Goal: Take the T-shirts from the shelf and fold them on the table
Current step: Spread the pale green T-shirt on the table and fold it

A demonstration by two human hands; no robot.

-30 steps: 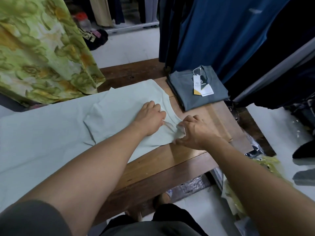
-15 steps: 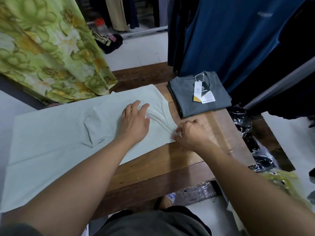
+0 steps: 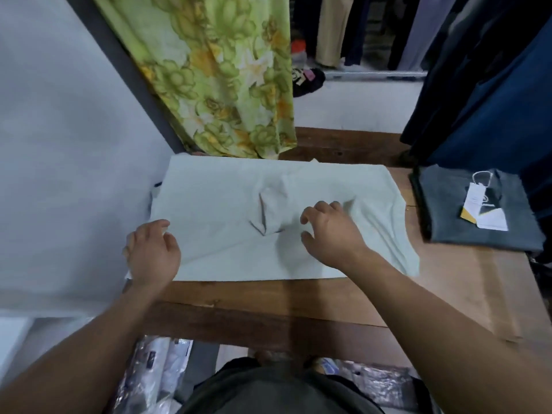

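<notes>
A: Where is the T-shirt now?

B: The pale green T-shirt lies spread across the wooden table. One sleeve is already folded in over the middle. A gray folded T-shirt with paper tags lies just beside it, at the right end of the table.

A: And the hands?

B: The left hand is at the near left corner of the cloth. Its fingers are bent, but I cannot tell if they really pinch the edge or only rest on it. The right hand hovers over the right half with loosely curved fingers, and I think it grasps nothing.

A: So what is the step, in your opinion?

B: I judge it is the fold of the near side. To do it well, both hands should take the near edge, one at each end, and lift it together so the fold line stays straight. There are wrinkles near the right hand; it is better to smooth them first. Also the left end of the cloth seems to lie at the table's edge, so pull gently.
</notes>
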